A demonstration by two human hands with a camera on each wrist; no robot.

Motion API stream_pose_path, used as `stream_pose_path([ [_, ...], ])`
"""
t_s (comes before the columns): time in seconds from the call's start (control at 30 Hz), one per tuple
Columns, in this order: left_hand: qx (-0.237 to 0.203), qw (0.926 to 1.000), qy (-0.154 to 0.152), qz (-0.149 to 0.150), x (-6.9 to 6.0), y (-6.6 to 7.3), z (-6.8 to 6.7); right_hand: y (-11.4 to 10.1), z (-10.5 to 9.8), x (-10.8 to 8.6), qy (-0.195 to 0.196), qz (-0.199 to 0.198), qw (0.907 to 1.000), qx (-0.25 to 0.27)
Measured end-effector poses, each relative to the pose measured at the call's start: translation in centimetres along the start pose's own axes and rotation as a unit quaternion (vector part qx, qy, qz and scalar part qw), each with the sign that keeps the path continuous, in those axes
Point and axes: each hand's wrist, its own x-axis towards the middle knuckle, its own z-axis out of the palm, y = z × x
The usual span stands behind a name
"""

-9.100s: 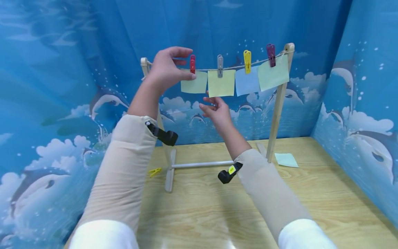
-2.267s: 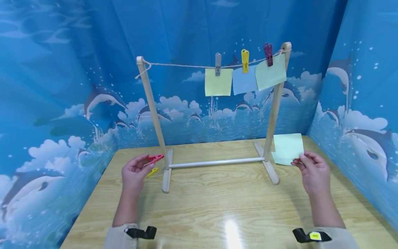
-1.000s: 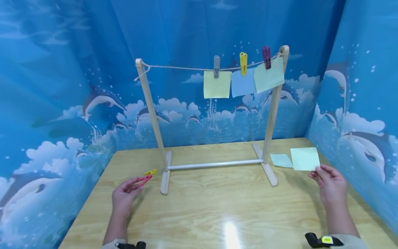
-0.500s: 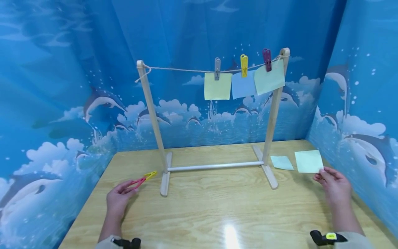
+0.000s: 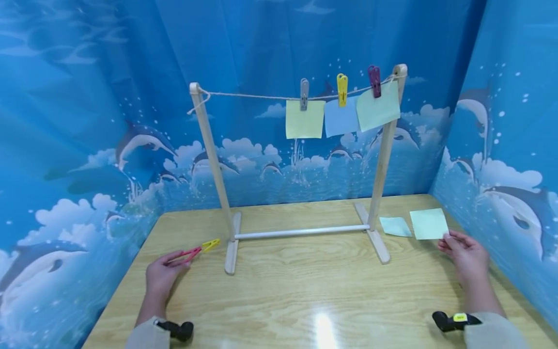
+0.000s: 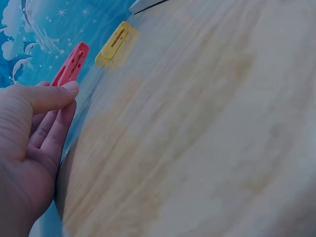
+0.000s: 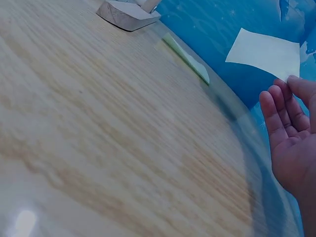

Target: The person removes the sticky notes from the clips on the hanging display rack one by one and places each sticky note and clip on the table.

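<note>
At the left of the table, my left hand (image 5: 162, 275) pinches a red clothespin (image 5: 191, 254) between thumb and fingers. Just beyond its tip a yellow clothespin (image 5: 211, 245) lies on the tabletop; the left wrist view shows a gap between the two. My right hand (image 5: 470, 258) holds a pale green paper note (image 5: 429, 224) by its lower right corner, thumb against fingers. In the right wrist view this note (image 7: 266, 52) is raised above the table. Left of it, a second pale green note (image 5: 395, 227) lies on the wood, slightly curled.
A wooden rack with a left post (image 5: 212, 155) and right post (image 5: 383, 160) carries a string (image 5: 248, 96). From it hang a yellow note (image 5: 304, 123) under a grey clothespin (image 5: 304, 92), a blue note (image 5: 341, 118) and a green note (image 5: 378, 109). Dolphin-print curtains surround the table.
The red clothespin and a pale green note have come off the string. Both hands have dropped to opposite sides of the table, the left with the clothespin, the right with the note.
</note>
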Motion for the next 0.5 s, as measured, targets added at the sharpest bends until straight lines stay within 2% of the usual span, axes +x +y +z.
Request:
stream_pose_path([
  [0.1, 0.029, 0.9996, -0.007, -0.002, 0.3, 0.1, 0.0, 0.3, -0.1, 0.2, 0.017, 0.015, 0.9997, -0.006],
  [0.3, 0.050, 0.9985, -0.019, -0.012, 0.5, 0.0, 0.1, 0.7, -0.6, 0.7, 0.027, 0.038, 0.9989, -0.003],
  [0.5, 0.051, 0.9984, -0.023, 0.005, 0.8, -0.3, 0.1, 1.1, -1.0, 1.6, 0.025, 0.051, 0.9979, -0.030],
])
